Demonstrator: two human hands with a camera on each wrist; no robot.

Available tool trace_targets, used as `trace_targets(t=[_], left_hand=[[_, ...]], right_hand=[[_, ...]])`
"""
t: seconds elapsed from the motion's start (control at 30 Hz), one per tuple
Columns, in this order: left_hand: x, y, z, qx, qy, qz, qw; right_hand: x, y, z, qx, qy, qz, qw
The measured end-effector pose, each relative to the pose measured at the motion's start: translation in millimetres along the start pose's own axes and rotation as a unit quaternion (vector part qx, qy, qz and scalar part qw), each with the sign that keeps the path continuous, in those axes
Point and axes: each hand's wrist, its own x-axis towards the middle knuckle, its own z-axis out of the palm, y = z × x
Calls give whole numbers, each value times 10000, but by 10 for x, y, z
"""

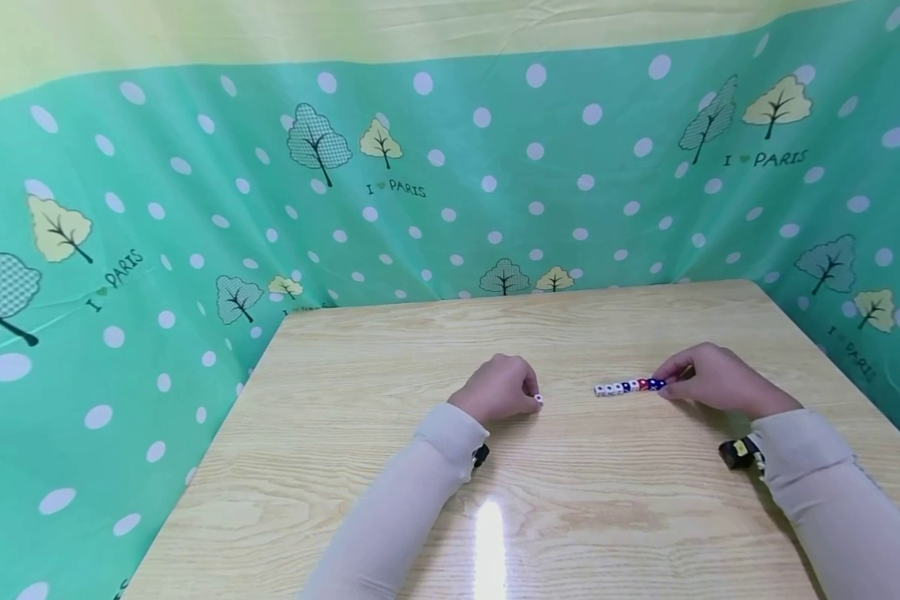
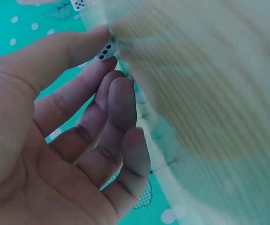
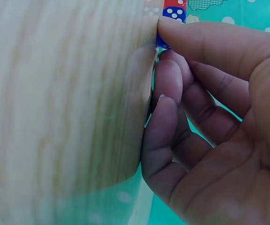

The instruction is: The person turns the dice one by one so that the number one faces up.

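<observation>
In the head view my left hand [image 1: 498, 389] is low over the table, pinching a single white die [image 1: 538, 400] between thumb and index finger. The left wrist view shows black pips on this die [image 2: 106, 51], and the other fingers curl loosely below it. To its right lies a straight row of white, blue and red dice [image 1: 609, 389], with a gap between the row and the held die. My right hand [image 1: 720, 383] pinches the blue die [image 3: 162, 43] at the row's right end. Fingertips partly cover that die.
Both hands work above a light wood-grain table [image 1: 592, 517] that reflects a bright light strip near its front. A green dotted curtain [image 1: 450, 183] printed with trees hangs along the back and sides. A black wrist device [image 1: 737, 453] sits under the right cuff.
</observation>
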Motion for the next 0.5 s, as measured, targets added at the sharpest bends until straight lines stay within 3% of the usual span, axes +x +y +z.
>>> trace_targets(t=[0.5], left_hand=[[170,182,71,-547,9,-390,9977]], right_hand=[[9,-3,15,6,21,59,10000]])
